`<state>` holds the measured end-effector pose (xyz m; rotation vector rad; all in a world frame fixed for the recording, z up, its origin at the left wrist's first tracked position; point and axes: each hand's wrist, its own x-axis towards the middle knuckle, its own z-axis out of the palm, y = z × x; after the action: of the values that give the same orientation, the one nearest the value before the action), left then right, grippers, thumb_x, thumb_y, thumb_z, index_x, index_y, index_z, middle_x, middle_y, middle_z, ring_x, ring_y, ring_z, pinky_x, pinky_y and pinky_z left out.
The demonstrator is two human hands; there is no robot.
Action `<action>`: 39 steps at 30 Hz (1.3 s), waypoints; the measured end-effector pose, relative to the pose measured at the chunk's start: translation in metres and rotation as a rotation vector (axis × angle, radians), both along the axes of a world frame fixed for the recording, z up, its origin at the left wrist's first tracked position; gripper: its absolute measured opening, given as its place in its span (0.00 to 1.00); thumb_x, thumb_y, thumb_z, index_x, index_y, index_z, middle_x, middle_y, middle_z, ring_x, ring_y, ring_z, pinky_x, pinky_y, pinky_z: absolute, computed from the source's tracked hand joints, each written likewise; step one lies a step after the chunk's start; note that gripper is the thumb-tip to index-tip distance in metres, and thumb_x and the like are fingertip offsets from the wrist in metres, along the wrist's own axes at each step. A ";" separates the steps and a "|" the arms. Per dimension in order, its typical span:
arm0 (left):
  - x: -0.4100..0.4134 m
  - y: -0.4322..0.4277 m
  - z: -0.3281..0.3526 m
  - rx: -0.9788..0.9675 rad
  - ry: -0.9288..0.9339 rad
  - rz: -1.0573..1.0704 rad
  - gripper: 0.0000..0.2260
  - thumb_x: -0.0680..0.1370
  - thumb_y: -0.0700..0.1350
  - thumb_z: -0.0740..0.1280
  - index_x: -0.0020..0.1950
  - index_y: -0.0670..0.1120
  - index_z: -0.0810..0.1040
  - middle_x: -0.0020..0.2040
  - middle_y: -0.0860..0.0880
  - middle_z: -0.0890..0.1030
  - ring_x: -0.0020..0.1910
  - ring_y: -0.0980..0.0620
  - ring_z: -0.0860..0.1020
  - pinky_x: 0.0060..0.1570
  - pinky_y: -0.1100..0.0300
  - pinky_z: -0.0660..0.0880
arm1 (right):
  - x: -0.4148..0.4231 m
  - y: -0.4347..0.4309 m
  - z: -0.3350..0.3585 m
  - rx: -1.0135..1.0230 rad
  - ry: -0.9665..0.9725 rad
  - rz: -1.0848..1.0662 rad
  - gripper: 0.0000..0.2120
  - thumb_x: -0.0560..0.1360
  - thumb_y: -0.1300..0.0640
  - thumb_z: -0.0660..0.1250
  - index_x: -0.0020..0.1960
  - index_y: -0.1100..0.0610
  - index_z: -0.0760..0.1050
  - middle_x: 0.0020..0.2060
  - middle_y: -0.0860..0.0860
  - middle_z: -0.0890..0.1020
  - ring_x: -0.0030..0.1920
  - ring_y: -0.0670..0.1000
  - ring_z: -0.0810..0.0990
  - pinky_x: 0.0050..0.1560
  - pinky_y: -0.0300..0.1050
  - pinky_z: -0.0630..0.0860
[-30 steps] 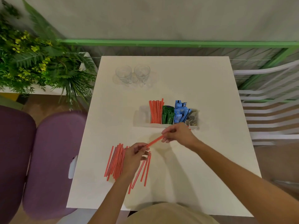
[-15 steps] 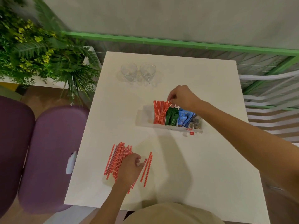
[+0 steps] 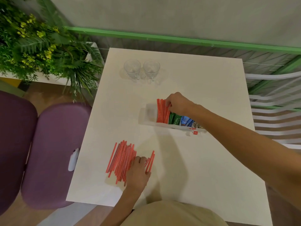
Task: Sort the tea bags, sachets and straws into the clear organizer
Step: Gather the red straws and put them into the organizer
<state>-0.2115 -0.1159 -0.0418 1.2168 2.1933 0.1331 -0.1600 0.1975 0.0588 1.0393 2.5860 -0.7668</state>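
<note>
Right hand (image 3: 177, 103) pinches top ends of sorted straws (image 3: 162, 111) in clear organizer (image 3: 147, 123). Left hand (image 3: 138, 171) lies on loose straws (image 3: 122, 160), fingers (image 3: 141, 159) bent; grip unclear.

White table (image 3: 203, 160) with clear organizer (image 3: 146, 115), loose red straws (image 3: 122, 160), two glasses (image 3: 141, 69).

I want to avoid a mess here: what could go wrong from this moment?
1. The right hand works at the straws in the clear organizer, which looks light and may slide.
2. The left hand rests on the loose straws; a sweep could roll some toward the table edge.
3. A red tag hangs outside, near the forearm, and may snag.
</note>
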 end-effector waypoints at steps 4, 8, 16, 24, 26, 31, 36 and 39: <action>0.000 0.000 -0.001 0.024 0.003 -0.013 0.16 0.77 0.48 0.67 0.65 0.52 0.72 0.60 0.54 0.73 0.55 0.57 0.75 0.49 0.64 0.78 | 0.010 0.005 0.005 0.054 0.052 -0.020 0.12 0.75 0.63 0.65 0.58 0.60 0.78 0.52 0.57 0.80 0.48 0.54 0.79 0.49 0.46 0.77; -0.002 -0.001 0.000 0.045 0.008 -0.013 0.13 0.79 0.46 0.66 0.63 0.52 0.74 0.58 0.55 0.76 0.54 0.58 0.76 0.51 0.65 0.77 | 0.023 0.002 0.018 0.097 0.139 -0.070 0.13 0.76 0.60 0.66 0.61 0.59 0.76 0.55 0.56 0.78 0.46 0.51 0.76 0.53 0.46 0.74; -0.002 0.004 0.001 0.000 0.036 -0.038 0.08 0.78 0.45 0.66 0.56 0.49 0.77 0.50 0.54 0.80 0.45 0.58 0.77 0.45 0.68 0.74 | 0.060 -0.062 0.016 -0.170 0.257 -0.136 0.06 0.77 0.63 0.64 0.49 0.59 0.80 0.39 0.51 0.82 0.38 0.48 0.81 0.42 0.41 0.75; 0.003 0.002 0.003 -0.027 0.069 -0.106 0.05 0.77 0.44 0.66 0.52 0.49 0.80 0.48 0.52 0.80 0.46 0.55 0.78 0.44 0.65 0.76 | 0.099 -0.149 -0.055 -0.411 0.064 -0.121 0.08 0.74 0.66 0.64 0.48 0.60 0.80 0.37 0.53 0.82 0.36 0.54 0.84 0.41 0.44 0.80; 0.004 0.000 0.004 -0.016 0.081 -0.130 0.06 0.78 0.44 0.66 0.52 0.49 0.80 0.47 0.53 0.79 0.44 0.56 0.77 0.41 0.65 0.75 | 0.105 -0.170 -0.067 -0.431 0.025 -0.125 0.09 0.73 0.65 0.63 0.49 0.60 0.81 0.41 0.56 0.83 0.39 0.54 0.83 0.43 0.43 0.78; 0.004 -0.005 0.002 0.028 0.125 -0.261 0.05 0.79 0.45 0.63 0.51 0.49 0.79 0.51 0.53 0.76 0.51 0.53 0.74 0.38 0.61 0.71 | 0.110 -0.209 -0.084 -0.333 -0.017 -0.123 0.13 0.75 0.62 0.62 0.58 0.56 0.77 0.50 0.54 0.81 0.51 0.54 0.79 0.51 0.43 0.74; 0.007 -0.011 0.005 0.050 0.172 -0.347 0.07 0.82 0.47 0.59 0.53 0.50 0.76 0.49 0.52 0.79 0.49 0.53 0.75 0.36 0.61 0.66 | 0.102 -0.221 -0.086 -0.194 -0.006 -0.033 0.15 0.76 0.56 0.65 0.63 0.54 0.72 0.57 0.51 0.72 0.53 0.54 0.77 0.51 0.47 0.76; 0.009 -0.017 0.003 0.075 0.117 -0.343 0.07 0.82 0.48 0.59 0.53 0.49 0.76 0.49 0.51 0.79 0.49 0.53 0.75 0.38 0.61 0.69 | 0.102 -0.222 -0.089 -0.166 -0.008 0.017 0.16 0.76 0.53 0.67 0.63 0.55 0.73 0.57 0.52 0.71 0.54 0.54 0.74 0.53 0.47 0.76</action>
<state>-0.2026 -0.1329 -0.0384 1.6594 2.0552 0.0025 -0.0584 -0.0240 -0.0299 0.9668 2.4718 -0.9527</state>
